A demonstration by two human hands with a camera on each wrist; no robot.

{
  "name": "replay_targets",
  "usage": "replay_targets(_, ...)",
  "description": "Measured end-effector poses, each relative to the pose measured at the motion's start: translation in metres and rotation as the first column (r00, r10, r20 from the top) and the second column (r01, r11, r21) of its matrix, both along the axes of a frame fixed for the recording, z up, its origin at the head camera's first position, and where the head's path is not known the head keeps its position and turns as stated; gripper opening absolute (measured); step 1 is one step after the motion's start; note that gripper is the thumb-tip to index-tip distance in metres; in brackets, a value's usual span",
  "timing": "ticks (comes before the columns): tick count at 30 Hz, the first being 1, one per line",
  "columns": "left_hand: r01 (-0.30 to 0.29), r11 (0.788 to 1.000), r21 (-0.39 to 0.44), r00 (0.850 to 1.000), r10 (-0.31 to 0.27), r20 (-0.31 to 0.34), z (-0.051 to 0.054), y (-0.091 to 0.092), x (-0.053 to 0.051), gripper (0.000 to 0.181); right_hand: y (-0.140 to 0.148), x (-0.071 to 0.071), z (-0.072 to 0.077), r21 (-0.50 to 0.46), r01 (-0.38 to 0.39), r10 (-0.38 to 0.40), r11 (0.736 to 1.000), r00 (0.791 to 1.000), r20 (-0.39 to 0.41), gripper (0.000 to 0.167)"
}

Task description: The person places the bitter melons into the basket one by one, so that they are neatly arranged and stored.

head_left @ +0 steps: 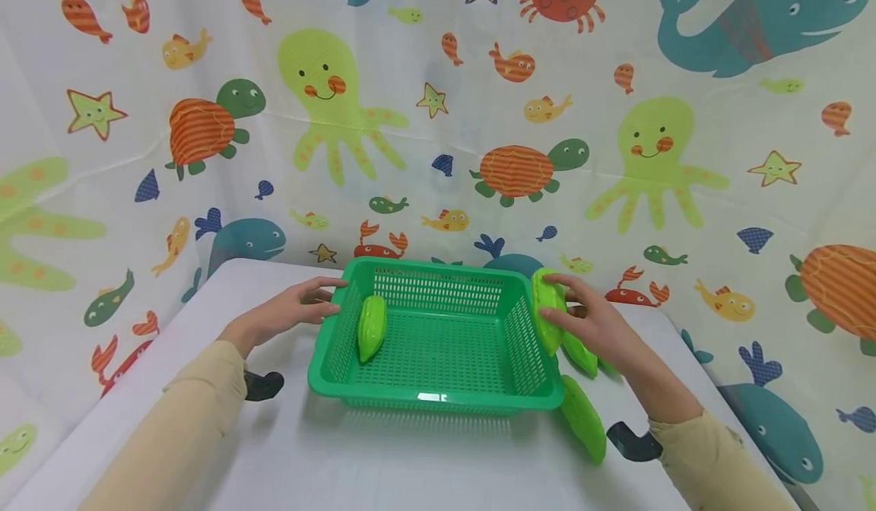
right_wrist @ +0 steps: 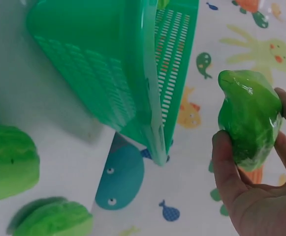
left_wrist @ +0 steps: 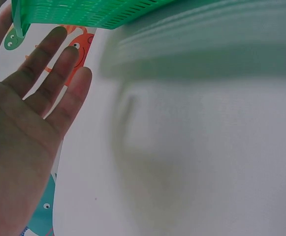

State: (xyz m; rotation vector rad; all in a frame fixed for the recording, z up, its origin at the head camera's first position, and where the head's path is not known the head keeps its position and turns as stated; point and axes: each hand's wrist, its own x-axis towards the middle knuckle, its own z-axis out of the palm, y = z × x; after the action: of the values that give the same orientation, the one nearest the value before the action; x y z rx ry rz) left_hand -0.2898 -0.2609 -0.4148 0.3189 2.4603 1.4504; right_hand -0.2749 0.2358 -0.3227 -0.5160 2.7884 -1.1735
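A green plastic basket (head_left: 438, 401) with slotted walls stands on the white table. My right hand (head_left: 602, 328) grips a glossy, ridged, elongated green fruit (head_left: 545, 302) at the basket's right rim; in the right wrist view this fruit (right_wrist: 251, 118) sits between thumb and fingers, held off the table. A similar green fruit (head_left: 372, 328) lies inside the basket along its left wall. At the basket's left rim is my left hand (head_left: 287, 309), its fingers extended. In the left wrist view that hand (left_wrist: 24, 113) has a bare palm, with fingertips close to the basket.
More green fruits lie on the table right of the basket: one near the front (head_left: 584, 420), another (head_left: 582, 355) below my right hand, and a partly hidden one (head_left: 609, 368). A sea-animal curtain (head_left: 424, 153) hangs behind the white table (head_left: 438, 465).
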Motion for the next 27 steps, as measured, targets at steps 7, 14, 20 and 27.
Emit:
replay_targets(7, 0.002, 1.0, -0.005, 1.0, -0.002, -0.005, 0.001, -0.001, 0.001, 0.068, -0.022, -0.014, 0.005, 0.013, -0.004, 0.004, 1.0, 1.0, -0.013, 0.06)
replay_targets(14, -0.006, 1.0, -0.011, 1.0, 0.006, -0.004, 0.0, -0.002, 0.0, 0.067, -0.048, -0.032, 0.004, -0.023, -0.039, 0.039, 0.999, 0.999, 0.006, 0.058)
replay_targets(20, -0.004, 1.0, -0.012, 1.0, 0.004, -0.004, 0.0, -0.002, 0.001, 0.067, -0.072, -0.036, 0.0, -0.037, -0.081, 0.083, 0.996, 0.994, 0.074, 0.055)
replay_targets(27, -0.005, 1.0, -0.008, 1.0, 0.005, 0.003, -0.001, 0.0, 0.002, 0.067, -0.096, -0.044, -0.004, -0.022, -0.099, 0.101, 0.995, 0.989, 0.104, 0.054)
